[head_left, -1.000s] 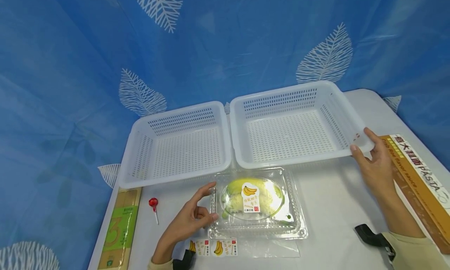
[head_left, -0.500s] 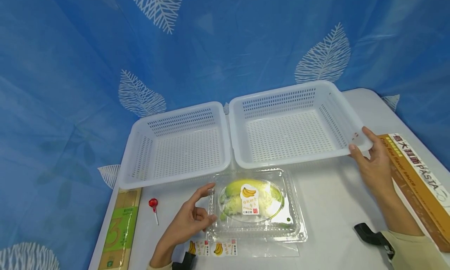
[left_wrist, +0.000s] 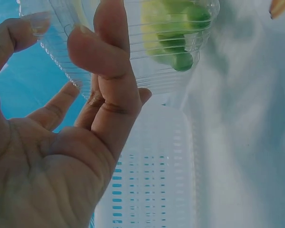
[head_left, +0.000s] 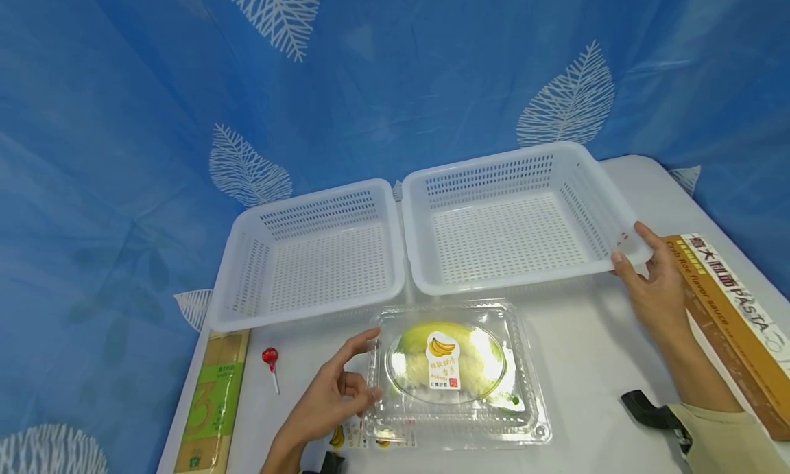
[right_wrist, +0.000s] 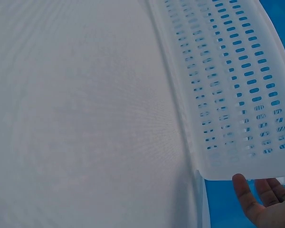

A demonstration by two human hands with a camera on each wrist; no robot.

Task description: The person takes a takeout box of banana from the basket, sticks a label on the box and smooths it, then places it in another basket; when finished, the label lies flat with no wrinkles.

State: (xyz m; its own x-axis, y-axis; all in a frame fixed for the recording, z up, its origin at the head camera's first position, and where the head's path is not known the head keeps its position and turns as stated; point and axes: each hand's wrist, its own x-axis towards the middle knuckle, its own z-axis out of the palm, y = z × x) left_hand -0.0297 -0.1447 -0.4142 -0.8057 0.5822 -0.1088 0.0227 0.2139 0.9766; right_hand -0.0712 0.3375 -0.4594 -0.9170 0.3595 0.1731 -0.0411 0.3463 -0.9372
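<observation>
My left hand [head_left: 330, 398] holds a clear plastic fruit box [head_left: 531, 419] by its left side. Green-yellow bananas [head_left: 413, 337] show through the lid, which carries a white banana label [head_left: 443, 364]. In the left wrist view, curled fingers [left_wrist: 116, 107] lie against the box's ribbed wall, with green banana tips [left_wrist: 183, 59] behind the plastic. Over at the right, my right hand [head_left: 657, 289] grips the front right corner of a white perforated basket [head_left: 524, 282], thumb in front. The right wrist view has its fingertips [right_wrist: 242, 187] at the basket's rim.
A second white basket [head_left: 308, 314] adjoins the first on the left. Below it lie a red lollipop [head_left: 269, 356] and a green-banded pasta pack [head_left: 212, 405]. A long brown pasta box [head_left: 728, 323] lies along the right edge. Banana stickers [head_left: 337, 436] lie partly under the fruit box.
The fruit box has moved slightly toward me and to the right with my left hand on it, overlapping more of the stickers. The right hand and basket stay nearly still.
</observation>
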